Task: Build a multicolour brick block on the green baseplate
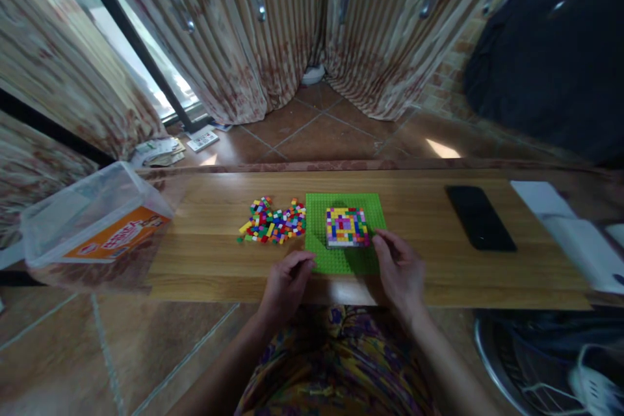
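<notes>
A green studded baseplate (316,208) lies on the wooden board, with a low square block of multicoloured toy bricks (347,227) standing on it. The top of the block has a ringed pattern in yellow, blue, purple and other colours. My left hand (290,279) is at the plate's front left corner, its fingers curled and the thumb against them. At the plate's right side is my right hand (400,266), thumb and forefinger close together just beside the block. Whatever either hand may hold is too small or hidden to make out. Left of the plate, loose small bricks (275,224) lie in a pile.
A clear plastic tub (97,214) with an orange label sits at the left end of the wooden board (205,273). To the right lie a black phone (480,218) and white paper-like items (570,227). Curtains (273,45) hang beyond the tiled floor.
</notes>
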`<state>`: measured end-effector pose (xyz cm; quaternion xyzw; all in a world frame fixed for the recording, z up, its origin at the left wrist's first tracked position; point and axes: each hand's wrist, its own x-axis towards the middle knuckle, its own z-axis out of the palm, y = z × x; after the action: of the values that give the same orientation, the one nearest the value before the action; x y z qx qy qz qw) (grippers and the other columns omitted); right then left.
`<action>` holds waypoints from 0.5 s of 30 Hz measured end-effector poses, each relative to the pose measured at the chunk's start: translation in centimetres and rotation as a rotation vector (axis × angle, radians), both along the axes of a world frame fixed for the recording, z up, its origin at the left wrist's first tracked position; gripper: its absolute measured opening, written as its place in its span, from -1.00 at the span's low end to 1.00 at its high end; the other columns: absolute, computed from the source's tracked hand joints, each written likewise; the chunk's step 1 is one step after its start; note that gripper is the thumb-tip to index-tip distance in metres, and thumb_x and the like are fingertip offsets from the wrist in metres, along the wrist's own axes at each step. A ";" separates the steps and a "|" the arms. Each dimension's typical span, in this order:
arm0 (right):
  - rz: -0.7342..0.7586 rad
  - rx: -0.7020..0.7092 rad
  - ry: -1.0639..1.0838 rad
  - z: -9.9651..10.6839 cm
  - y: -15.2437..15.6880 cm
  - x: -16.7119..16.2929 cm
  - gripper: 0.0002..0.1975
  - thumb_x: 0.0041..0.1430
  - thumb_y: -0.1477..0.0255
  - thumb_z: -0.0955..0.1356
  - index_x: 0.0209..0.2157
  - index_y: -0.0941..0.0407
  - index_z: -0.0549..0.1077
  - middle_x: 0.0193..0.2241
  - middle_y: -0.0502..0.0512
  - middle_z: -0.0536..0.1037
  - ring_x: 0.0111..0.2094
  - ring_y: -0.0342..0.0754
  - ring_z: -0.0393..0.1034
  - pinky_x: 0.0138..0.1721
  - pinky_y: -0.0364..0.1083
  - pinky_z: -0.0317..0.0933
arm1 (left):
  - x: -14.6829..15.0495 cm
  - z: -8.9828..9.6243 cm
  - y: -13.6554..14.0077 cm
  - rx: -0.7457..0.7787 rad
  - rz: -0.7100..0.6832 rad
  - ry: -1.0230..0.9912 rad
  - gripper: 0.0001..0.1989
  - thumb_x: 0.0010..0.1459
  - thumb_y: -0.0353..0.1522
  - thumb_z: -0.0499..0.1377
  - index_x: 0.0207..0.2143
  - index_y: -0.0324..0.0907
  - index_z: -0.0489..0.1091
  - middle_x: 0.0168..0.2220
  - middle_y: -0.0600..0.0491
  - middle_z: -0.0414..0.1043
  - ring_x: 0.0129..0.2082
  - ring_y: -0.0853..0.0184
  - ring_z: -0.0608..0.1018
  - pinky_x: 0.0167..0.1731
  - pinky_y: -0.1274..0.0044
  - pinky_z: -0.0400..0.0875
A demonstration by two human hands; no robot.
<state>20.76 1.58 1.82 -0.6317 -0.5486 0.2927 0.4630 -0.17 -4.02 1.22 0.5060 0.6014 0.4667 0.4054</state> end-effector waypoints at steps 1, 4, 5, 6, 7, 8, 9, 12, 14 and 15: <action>0.001 -0.009 0.026 0.1 0.3 -0.1 -0.59 0.17 0.11 0.33 -0.16 0.14 0.57 -0.23 0.20 0.63 -0.24 0.03 0.51 -0.19 0.02 0.38 | -0.1 -0.1 0.0 -0.001 0.010 0.000 -0.81 0.17 -0.31 0.16 -0.24 -0.17 0.53 -0.43 0.08 0.50 -0.52 0.43 0.46 -0.46 0.61 0.37; 0.019 -0.029 0.074 0.1 1.2 -0.6 -0.57 0.12 0.10 0.36 -0.18 0.15 0.57 -0.25 0.21 0.64 -0.28 0.03 0.52 -0.23 0.01 0.39 | -0.6 -0.2 -0.1 0.007 0.059 0.027 -0.81 0.18 -0.31 0.15 -0.24 -0.17 0.53 -0.44 0.08 0.49 -0.51 0.43 0.46 -0.45 0.61 0.38; 0.019 -0.039 0.080 0.1 1.4 -0.8 -0.57 0.10 0.10 0.37 -0.19 0.15 0.57 -0.26 0.21 0.64 -0.29 0.03 0.52 -0.25 0.01 0.39 | -0.9 -0.1 0.0 0.014 0.082 0.046 -0.81 0.19 -0.32 0.14 -0.24 -0.17 0.53 -0.44 0.08 0.50 -0.49 0.42 0.47 -0.44 0.61 0.38; 0.015 -0.053 0.085 0.0 1.6 -1.0 -0.57 0.08 0.10 0.38 -0.20 0.16 0.58 -0.27 0.22 0.64 -0.30 0.03 0.52 -0.26 0.00 0.39 | -1.3 0.0 0.0 0.022 0.110 0.069 -0.81 0.19 -0.33 0.14 -0.24 -0.17 0.53 -0.42 0.07 0.51 -0.46 0.41 0.49 -0.41 0.60 0.40; 0.008 -0.070 0.092 0.0 1.7 -1.1 -0.57 0.07 0.10 0.39 -0.20 0.16 0.58 -0.28 0.22 0.64 -0.31 0.03 0.52 -0.27 0.00 0.39 | -1.7 0.1 0.0 0.030 0.142 0.092 -0.81 0.19 -0.34 0.14 -0.23 -0.17 0.53 -0.40 0.06 0.53 -0.43 0.40 0.51 -0.38 0.59 0.41; 0.002 -0.090 0.099 -0.1 1.7 -1.2 -0.57 0.06 0.10 0.40 -0.20 0.16 0.58 -0.28 0.22 0.64 -0.32 0.03 0.52 -0.27 0.00 0.39 | -2.2 0.2 0.1 0.039 0.176 0.116 -0.81 0.18 -0.34 0.14 -0.22 -0.17 0.53 -0.37 0.05 0.54 -0.39 0.38 0.52 -0.34 0.58 0.43; -0.005 -0.108 0.106 -0.2 1.7 -1.3 -0.56 0.05 0.10 0.40 -0.20 0.17 0.58 -0.29 0.22 0.64 -0.32 0.03 0.52 -0.28 0.00 0.39 | -2.7 0.3 0.2 0.048 0.208 0.141 -0.81 0.18 -0.35 0.14 -0.22 -0.17 0.52 -0.34 0.04 0.55 -0.37 0.37 0.54 -0.31 0.57 0.44; -0.017 -0.140 0.113 -0.5 1.7 -1.2 -0.55 0.02 0.08 0.41 -0.21 0.16 0.58 -0.29 0.21 0.64 -0.32 0.04 0.52 -0.27 0.00 0.38 | -4.5 0.4 0.5 0.076 0.291 0.248 -0.82 0.17 -0.36 0.15 -0.22 -0.17 0.51 -0.30 0.03 0.55 -0.30 0.34 0.56 -0.22 0.52 0.44; -0.023 -0.149 0.106 -0.6 1.6 -1.1 -0.54 0.01 0.07 0.41 -0.21 0.16 0.58 -0.29 0.21 0.64 -0.31 0.05 0.52 -0.27 0.01 0.38 | -5.5 0.4 0.8 0.090 0.330 0.330 -0.83 0.15 -0.37 0.16 -0.23 -0.18 0.51 -0.29 0.02 0.55 -0.28 0.32 0.56 -0.20 0.50 0.44; -0.025 -0.152 0.102 -0.6 1.6 -1.0 -0.54 0.00 0.07 0.42 -0.21 0.15 0.58 -0.29 0.21 0.64 -0.31 0.05 0.52 -0.26 0.02 0.38 | -5.9 0.5 1.0 0.094 0.344 0.368 -0.84 0.14 -0.38 0.17 -0.24 -0.19 0.51 -0.29 0.01 0.54 -0.29 0.32 0.55 -0.21 0.50 0.44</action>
<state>19.77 3.20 1.23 -0.6560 -0.4928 0.3593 0.4446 -6.11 -3.00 1.69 0.4908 0.7201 0.4563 0.1798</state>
